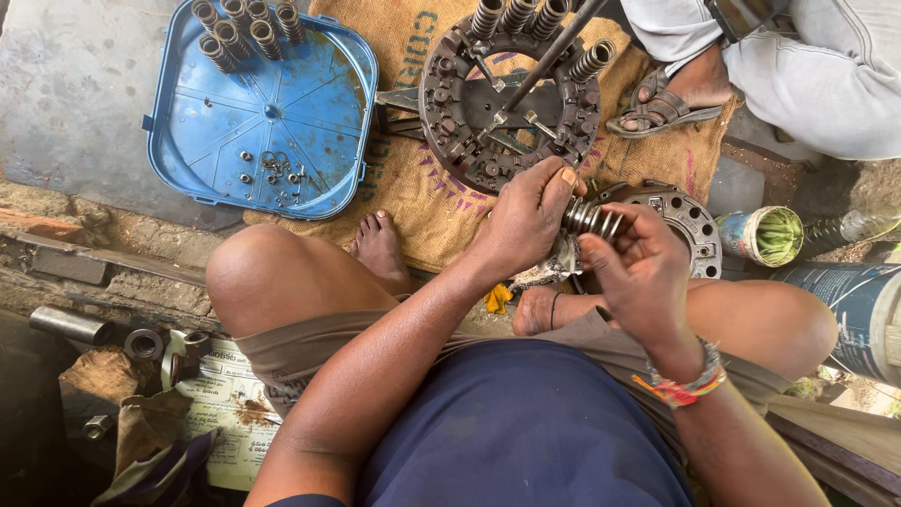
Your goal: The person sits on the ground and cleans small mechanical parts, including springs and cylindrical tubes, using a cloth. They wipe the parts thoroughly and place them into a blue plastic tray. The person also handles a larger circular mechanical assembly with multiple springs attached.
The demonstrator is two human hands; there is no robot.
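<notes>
head view: coil spring held between both hands, axis lying nine to three

head view looks down on a seated person with both hands raised over the lap. the coil spring (589, 219) lies between them, its long axis running roughly from nine o'clock to three o'clock, tilted a little down toward three. the left hand (524, 225) sits at the spring's nine o'clock end, fingers (554, 188) curled over and gripping that end. the right hand (638, 268) is at the four o'clock side, its fingers pinched on the other end of the coil, thumb underneath. both hands touch the spring, so neither is nearer than the other. just behind the spring at three o'clock lies a round metal plate (690, 225), partly hidden. at twelve o'clock a larger ring assembly (469, 122) rests on a burlap sack (422, 197), with more springs standing on its rim. a blue tray (225, 122) with loose springs lies at ten o'clock.
</notes>
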